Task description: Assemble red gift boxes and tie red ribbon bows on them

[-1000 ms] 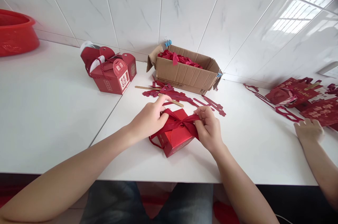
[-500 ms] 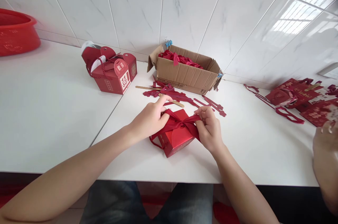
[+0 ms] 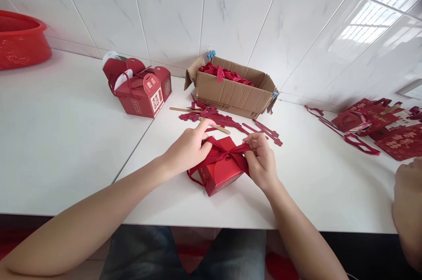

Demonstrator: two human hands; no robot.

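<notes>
A small red gift box stands on the white table in front of me, a twisted red cord at its left side. Across its top lies a dark red ribbon, tied in a bow with its knot at the middle. My left hand pinches the bow's left loop between thumb and bent fingers. On the other side my right hand is closed on the right loop, its fingers curled. Both ribbon tails hang down past the box's sides.
Behind the box lie flat red strips and wooden sticks. A cardboard box of ribbons stands against the wall. Red gift boxes are left, a red basin far left. Another person's hand is right, near more red boxes.
My hands and the bow have barely moved. At the right edge, the other person's hand has shifted slightly down and away from the red boxes.
</notes>
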